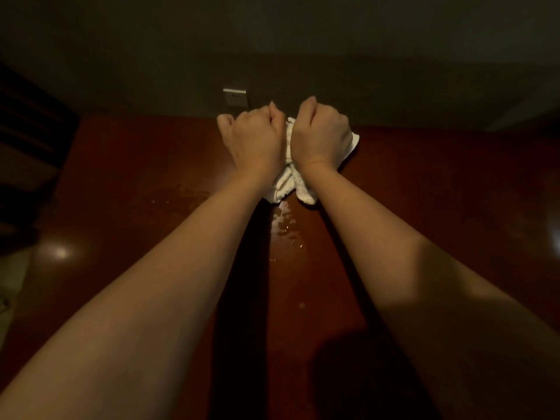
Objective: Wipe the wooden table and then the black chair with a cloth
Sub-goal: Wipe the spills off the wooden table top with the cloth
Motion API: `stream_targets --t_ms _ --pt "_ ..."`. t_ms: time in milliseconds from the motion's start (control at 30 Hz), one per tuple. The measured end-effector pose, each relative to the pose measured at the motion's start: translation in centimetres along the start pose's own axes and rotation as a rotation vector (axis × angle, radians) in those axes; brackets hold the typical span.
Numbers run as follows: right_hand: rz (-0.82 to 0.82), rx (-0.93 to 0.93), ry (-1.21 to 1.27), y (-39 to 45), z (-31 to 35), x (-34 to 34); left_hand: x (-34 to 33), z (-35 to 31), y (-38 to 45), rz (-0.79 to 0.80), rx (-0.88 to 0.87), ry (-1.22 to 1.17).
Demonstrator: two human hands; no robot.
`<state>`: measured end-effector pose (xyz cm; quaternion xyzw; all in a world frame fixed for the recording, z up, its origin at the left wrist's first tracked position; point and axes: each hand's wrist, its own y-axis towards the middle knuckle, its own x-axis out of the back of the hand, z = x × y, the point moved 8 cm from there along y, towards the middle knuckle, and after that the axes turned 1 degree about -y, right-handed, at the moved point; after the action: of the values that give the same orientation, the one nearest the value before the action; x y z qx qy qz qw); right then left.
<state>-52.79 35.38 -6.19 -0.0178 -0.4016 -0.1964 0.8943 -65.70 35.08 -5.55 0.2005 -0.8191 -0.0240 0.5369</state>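
Observation:
A white cloth [288, 184] is bunched between both hands over the far middle of the dark reddish wooden table [136, 177]. My left hand [253, 137] grips its left part with curled fingers. My right hand [322, 133] grips its right part the same way, and a corner of the cloth sticks out to the right of that hand. The cloth's loose ends hang below my wrists. A wet patch with drops [285, 225] lies on the table just under the cloth. The black chair is not in view.
A dark wall stands right behind the table's far edge, with a white wall socket [235, 97] on it just left of my hands. Dark furniture [27, 122] is at the far left. Pale floor [12, 277] shows beyond the table's left edge.

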Motion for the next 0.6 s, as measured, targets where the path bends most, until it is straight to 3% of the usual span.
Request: stream_targets --t_ms 400,600 --pt "-0.112 -0.089 0.017 -17.4 -1.0 3.8 6.1 6.3 -13.8 -0.012 -0.177 -0.181" --pt "-0.017 -0.117 -0.044 -17.6 -1.2 3.3 6.3 6.2 -13.8 -0.011 -0.248 -0.159"
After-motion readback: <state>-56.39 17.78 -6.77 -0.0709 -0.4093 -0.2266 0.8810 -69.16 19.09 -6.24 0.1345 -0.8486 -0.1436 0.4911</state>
